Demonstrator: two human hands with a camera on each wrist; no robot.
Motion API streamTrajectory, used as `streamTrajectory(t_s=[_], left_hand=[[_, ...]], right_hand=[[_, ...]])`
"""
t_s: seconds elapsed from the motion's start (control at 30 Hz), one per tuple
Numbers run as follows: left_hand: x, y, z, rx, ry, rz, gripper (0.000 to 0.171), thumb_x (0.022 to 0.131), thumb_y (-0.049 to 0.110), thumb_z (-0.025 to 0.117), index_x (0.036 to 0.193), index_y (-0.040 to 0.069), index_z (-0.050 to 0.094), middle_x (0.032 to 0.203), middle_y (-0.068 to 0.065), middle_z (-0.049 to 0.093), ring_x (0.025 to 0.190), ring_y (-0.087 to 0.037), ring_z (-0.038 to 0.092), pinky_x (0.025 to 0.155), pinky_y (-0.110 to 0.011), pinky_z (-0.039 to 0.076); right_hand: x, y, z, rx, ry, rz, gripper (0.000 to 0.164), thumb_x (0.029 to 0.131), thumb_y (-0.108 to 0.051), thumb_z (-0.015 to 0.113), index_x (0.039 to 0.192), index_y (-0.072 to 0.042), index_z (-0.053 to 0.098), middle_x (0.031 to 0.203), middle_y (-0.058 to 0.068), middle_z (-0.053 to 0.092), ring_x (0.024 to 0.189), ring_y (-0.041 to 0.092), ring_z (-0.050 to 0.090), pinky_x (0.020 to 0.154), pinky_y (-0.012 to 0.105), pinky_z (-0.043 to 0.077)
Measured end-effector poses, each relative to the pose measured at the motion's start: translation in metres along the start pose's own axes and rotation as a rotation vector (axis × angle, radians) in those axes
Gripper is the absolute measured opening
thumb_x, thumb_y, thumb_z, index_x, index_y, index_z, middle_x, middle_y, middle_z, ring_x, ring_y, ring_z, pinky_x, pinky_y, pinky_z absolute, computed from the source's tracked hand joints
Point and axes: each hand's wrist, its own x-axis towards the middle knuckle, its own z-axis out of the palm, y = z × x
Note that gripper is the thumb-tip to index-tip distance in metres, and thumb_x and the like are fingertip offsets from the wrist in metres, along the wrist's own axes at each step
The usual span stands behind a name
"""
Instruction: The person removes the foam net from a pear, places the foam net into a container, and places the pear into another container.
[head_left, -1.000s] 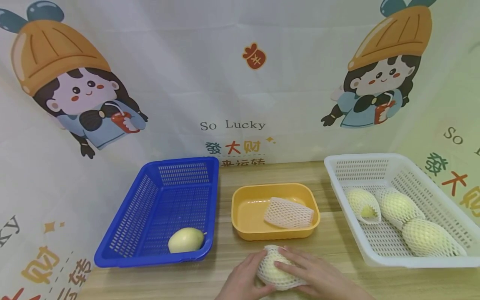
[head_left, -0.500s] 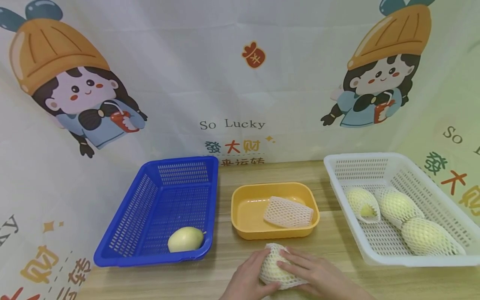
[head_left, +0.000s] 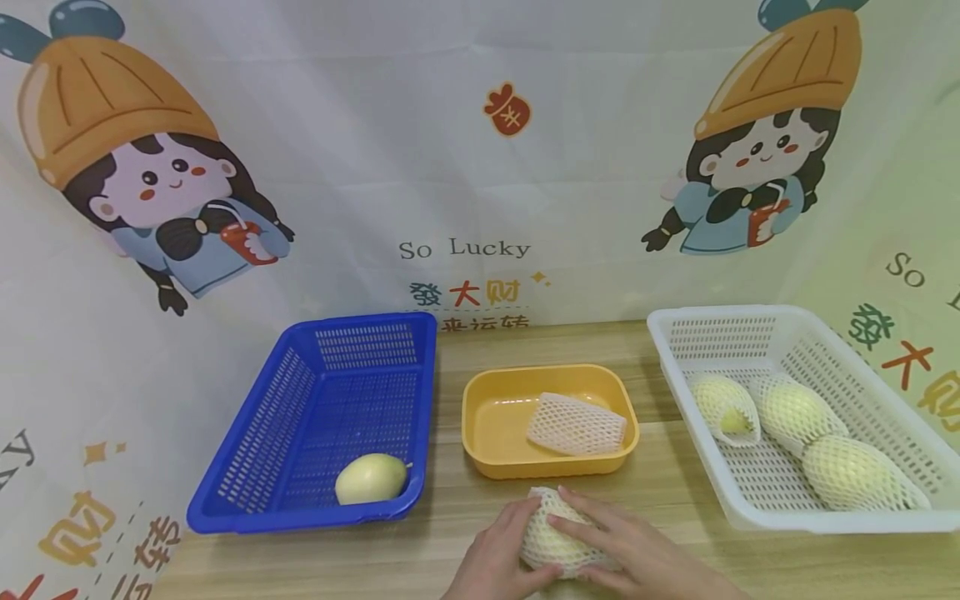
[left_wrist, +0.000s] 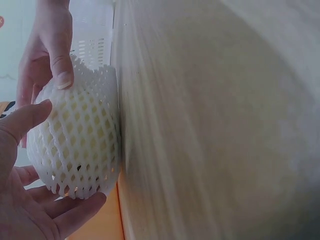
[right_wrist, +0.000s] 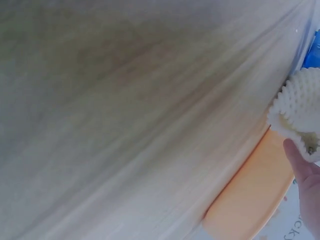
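Observation:
A pale yellow pear (head_left: pixel 557 542) in a white foam net sleeve is on the table at the front, between both hands. My left hand (head_left: pixel 497 554) grips its left side, and in the left wrist view its thumb and fingers curve around the netted pear (left_wrist: pixel 82 135). From the right, my right hand (head_left: pixel 637 546) holds the pear, fingers bent over its top and side. One end of the net gapes in the right wrist view, where a finger of the right hand (right_wrist: pixel 309 182) lies at its edge. Most of the pear's underside is hidden.
Behind the hands stands a yellow tray (head_left: pixel 483 462) with a flat foam net (head_left: pixel 577 425) inside. On the left, a blue basket (head_left: pixel 247 523) holds one bare pear (head_left: pixel 371 479). A white basket (head_left: pixel 765 521) at right contains three netted pears (head_left: pixel 855 475).
The pear and left hand have shifted slightly right since a second ago. The right hand's fingers have moved a little over the net. Baskets and tray stay where they were.

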Motion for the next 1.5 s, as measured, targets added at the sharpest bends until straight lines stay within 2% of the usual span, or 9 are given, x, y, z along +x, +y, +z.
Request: streamTrajectory(t_s=[0.2,0.47,0.6,0.73,0.9,1.0,1.07,1.3,1.5], left_hand=[[-0.001,0.0,0.001,-0.005,-0.008,-0.017,0.075,0.072,0.046,0.067,0.128,0.004,0.039,0.121,-0.008,0.047,0.1,-0.025,0.052,0.081,-0.039,0.045],[-0.003,0.0,0.0,-0.057,-0.03,-0.038,0.079,0.071,0.049,0.067,0.131,0.008,0.037,0.124,-0.007,0.045,0.103,-0.023,0.05,0.083,-0.037,0.043],[-0.003,-0.002,-0.002,-0.104,-0.049,-0.039,0.064,0.082,0.048,0.055,0.131,0.012,0.038,0.124,-0.004,0.045,0.106,-0.02,0.048,0.085,-0.038,0.042],[-0.005,-0.004,-0.004,-0.118,-0.007,-0.008,0.04,0.092,0.028,0.041,0.13,0.014,0.042,0.122,-0.002,0.048,0.108,-0.018,0.047,0.087,-0.037,0.04],[-0.006,-0.006,-0.005,-0.097,0.016,0.019,0.039,0.09,0.012,0.039,0.128,0.011,0.044,0.12,-0.003,0.05,0.109,-0.018,0.047,0.088,-0.034,0.039],[-0.006,-0.007,-0.005,-0.103,-0.011,-0.015,0.039,0.09,0.012,0.038,0.129,0.009,0.043,0.122,-0.004,0.049,0.111,-0.019,0.045,0.09,-0.036,0.038],[-0.006,-0.007,-0.005,-0.118,-0.022,-0.034,0.04,0.091,0.012,0.036,0.13,0.009,0.042,0.124,-0.005,0.047,0.113,-0.019,0.044,0.092,-0.037,0.036],[-0.006,-0.01,-0.009,-0.168,0.005,0.009,0.042,0.085,0.0,0.041,0.126,0.008,0.048,0.124,-0.004,0.049,0.114,-0.02,0.043,0.093,-0.036,0.035],[-0.004,-0.016,-0.011,-0.182,-0.014,0.049,0.053,0.073,-0.01,0.052,0.124,0.007,0.049,0.122,-0.005,0.051,0.107,-0.015,0.048,0.086,-0.03,0.042]], right_hand=[[-0.001,0.003,-0.003,-0.003,0.03,-0.064,0.057,0.087,-0.032,0.054,0.137,-0.018,0.033,0.14,0.009,0.028,0.12,0.021,0.037,0.085,0.037,0.043],[-0.007,0.006,-0.006,-0.017,0.162,-0.154,0.045,0.087,-0.021,0.056,0.129,-0.009,0.046,0.129,0.009,0.044,0.113,0.021,0.045,0.085,0.031,0.043],[-0.008,0.007,-0.005,-0.054,0.256,-0.215,0.035,0.092,-0.022,0.047,0.122,-0.007,0.053,0.122,0.009,0.051,0.107,0.021,0.05,0.088,0.025,0.039],[-0.008,0.008,-0.004,-0.081,0.3,-0.252,0.035,0.093,-0.023,0.044,0.12,-0.003,0.054,0.119,0.011,0.053,0.103,0.023,0.053,0.087,0.024,0.041],[-0.007,0.004,-0.004,-0.123,0.192,-0.156,0.054,0.083,-0.031,0.06,0.13,-0.009,0.044,0.132,0.01,0.041,0.115,0.025,0.042,0.085,0.034,0.043],[-0.006,0.002,-0.003,-0.1,0.105,-0.076,0.067,0.079,-0.036,0.064,0.135,-0.014,0.036,0.14,0.009,0.027,0.121,0.027,0.034,0.084,0.041,0.043],[-0.005,0.002,-0.001,-0.07,0.059,-0.034,0.071,0.078,-0.034,0.065,0.137,-0.016,0.032,0.143,0.01,0.02,0.12,0.028,0.035,0.082,0.041,0.044],[-0.004,0.001,0.0,0.039,-0.039,0.029,0.082,0.073,-0.005,0.067,0.141,-0.017,0.023,0.141,0.014,0.023,0.109,0.028,0.047,0.077,0.038,0.047],[-0.005,0.001,-0.005,0.073,-0.037,0.032,0.081,0.072,0.001,0.065,0.14,-0.018,0.024,0.14,0.012,0.028,0.103,0.024,0.052,0.076,0.037,0.048]])
